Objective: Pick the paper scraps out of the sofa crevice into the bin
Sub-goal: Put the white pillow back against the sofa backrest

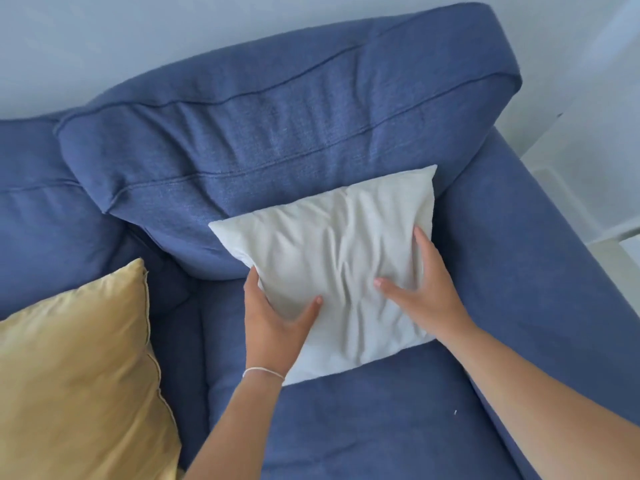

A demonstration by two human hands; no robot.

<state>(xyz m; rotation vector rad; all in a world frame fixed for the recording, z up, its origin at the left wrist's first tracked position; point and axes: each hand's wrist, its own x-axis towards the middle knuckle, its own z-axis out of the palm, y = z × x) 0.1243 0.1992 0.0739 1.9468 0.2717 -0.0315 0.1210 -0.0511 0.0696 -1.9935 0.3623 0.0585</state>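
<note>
We see one tiny white fleck [455,412] on the blue fabric seat cushion [363,427], lower right of the frame; it may be a paper scrap, but it is too small for us to tell, and its long axis can't be judged. No bin is in view, and we read no writing or labels anywhere.

Just above centre, a crumpled white square pillow [332,258] lies on the seat, leaning against the blue sofa back cushion [277,126], its corners pointing to the upper right and lower left of the frame. Our left hand [273,323] grasps the pillow's left edge, thumb on top, fingers tucked behind it; a thin white string bracelet [263,372] circles that wrist. Our right hand [419,292] presses on the pillow's right side, fingers spread along the edge and thumb flat on the cloth.

At the right runs the blue sofa armrest [519,254]. At lower left sits a mustard-yellow satin cushion [76,375], apart from the white pillow. A dark crevice [169,285] opens between seat and back cushions, left of centre.
</note>
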